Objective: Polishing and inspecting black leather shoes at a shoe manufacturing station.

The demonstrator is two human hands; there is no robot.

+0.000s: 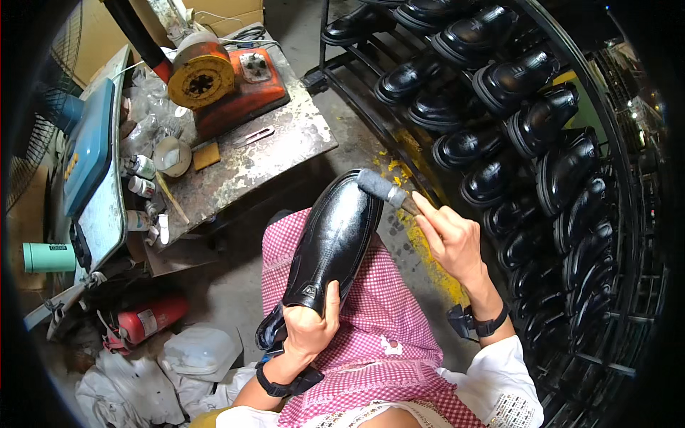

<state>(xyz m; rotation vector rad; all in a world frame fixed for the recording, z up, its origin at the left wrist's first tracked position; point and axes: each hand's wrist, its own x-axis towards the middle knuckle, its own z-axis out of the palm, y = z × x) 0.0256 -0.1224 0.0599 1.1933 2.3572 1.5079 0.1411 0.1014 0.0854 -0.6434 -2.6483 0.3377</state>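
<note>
In the head view, the left hand [307,331] is grasping the near, ankle end of a glossy black leather shoe [327,239], which is lying over a pink-and-white checked cloth apron [389,314]. The shoe's long axis is running from the heel end, near and left, to the rounded toe, which is pointing away and slightly right. The right hand [451,242] is gripping the handle of a grey fuzzy-headed brush with a metal collar [392,193], whose head is touching the toe's right side. The toe is lying leftward and farther out from this hand, the nearer of the two. Beyond, a worn, paint-chipped counter [278,153] is standing left; a black metal rack [586,70] is holding similar shoes [514,82] right.
</note>
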